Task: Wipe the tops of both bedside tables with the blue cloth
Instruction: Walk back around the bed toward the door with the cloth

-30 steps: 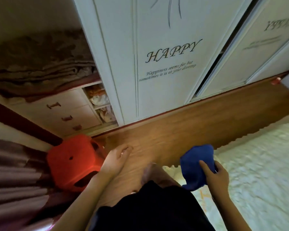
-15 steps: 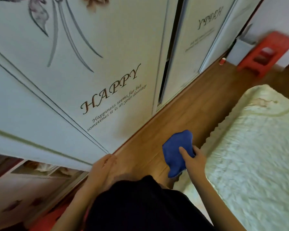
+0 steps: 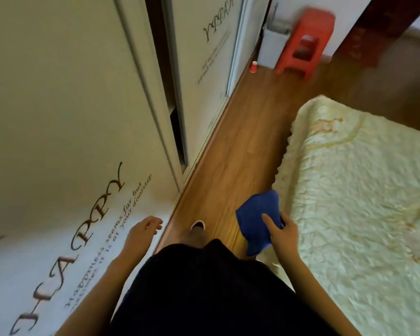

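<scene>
Presently, the right hand was clenched on the blue cloth, thumb across its front, the cloth hanging above the wooden floor just beside the bed. The left hand was released, fingers loosely curled, holding nothing, near the white wardrobe door lettered "HAPPY". 1 shoe tip showed between the hands. Farther off, 1 red stool stood beside a white bin, with 1 small red cup on the floor near them. No bedside table was in view. Dark clothing hid the legs; the far objects were blurred.
</scene>
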The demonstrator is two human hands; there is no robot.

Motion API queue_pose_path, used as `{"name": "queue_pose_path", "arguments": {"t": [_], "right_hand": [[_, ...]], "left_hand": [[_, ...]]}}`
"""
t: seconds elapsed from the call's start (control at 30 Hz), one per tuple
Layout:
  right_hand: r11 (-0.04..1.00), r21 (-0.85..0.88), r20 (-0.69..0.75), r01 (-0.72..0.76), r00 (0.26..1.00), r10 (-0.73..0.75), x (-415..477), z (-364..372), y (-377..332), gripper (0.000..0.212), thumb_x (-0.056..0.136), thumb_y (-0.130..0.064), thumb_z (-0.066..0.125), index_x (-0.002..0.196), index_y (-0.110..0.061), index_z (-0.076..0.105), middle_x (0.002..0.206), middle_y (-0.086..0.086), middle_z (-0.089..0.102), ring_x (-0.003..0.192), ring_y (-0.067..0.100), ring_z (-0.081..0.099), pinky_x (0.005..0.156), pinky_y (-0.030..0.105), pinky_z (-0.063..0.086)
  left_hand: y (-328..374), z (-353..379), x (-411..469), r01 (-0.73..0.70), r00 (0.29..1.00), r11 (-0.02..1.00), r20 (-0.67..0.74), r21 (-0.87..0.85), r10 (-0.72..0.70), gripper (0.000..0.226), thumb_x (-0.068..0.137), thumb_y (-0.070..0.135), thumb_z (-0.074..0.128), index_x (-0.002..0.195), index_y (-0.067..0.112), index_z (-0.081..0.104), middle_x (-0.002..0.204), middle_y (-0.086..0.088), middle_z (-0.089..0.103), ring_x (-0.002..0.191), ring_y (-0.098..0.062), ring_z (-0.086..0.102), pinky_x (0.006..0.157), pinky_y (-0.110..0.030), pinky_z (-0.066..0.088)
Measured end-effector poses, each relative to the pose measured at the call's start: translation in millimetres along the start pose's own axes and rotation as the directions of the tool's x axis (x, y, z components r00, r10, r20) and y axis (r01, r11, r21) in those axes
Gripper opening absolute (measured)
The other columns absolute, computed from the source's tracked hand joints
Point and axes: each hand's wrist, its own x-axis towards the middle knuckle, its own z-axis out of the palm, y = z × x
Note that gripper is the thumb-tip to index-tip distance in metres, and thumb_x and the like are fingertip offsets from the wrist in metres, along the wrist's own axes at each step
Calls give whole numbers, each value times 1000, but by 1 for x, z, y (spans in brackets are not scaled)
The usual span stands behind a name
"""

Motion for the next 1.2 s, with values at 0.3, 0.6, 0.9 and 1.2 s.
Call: {"name": "queue_pose_path", "arguments": {"t": [0.3,0.6,0.9,1.2], "right_hand": [[989,14,-280,-149,949,147,84,-31,-44,25,85,-19,74,73,-6,56,65,12,56,61,27,51,56,33,40],[975,85,-315,-205,923,222,224,-42,-74,27,86,-18,72,74,0,56,64,13,55,58,25,51,55,33,39],[985,121,-210,-126,966,150,433,-47,-170,17,86,-19,73,78,-11,60,65,0,58,60,17,55,57,28,40],[990,138,-139,-39,989,58,622,-45,-256,23,88,-19,72,71,-18,55,62,-2,55,53,4,56,54,18,42]], "left_hand": [[175,24,164,-241,920,966,338,93,197,22,100,31,44,94,33,65,97,7,69,96,-12,63,87,-32,50],[285,85,277,-216,912,970,377,112,160,26,99,32,44,106,21,67,99,7,69,97,-10,63,86,-29,51],[375,113,376,-142,965,969,246,201,91,25,100,22,44,96,16,68,95,-4,71,92,-19,65,86,-37,51],[483,146,508,-73,992,984,118,160,55,26,99,24,43,92,22,68,91,1,71,89,-18,65,86,-42,50]]}}
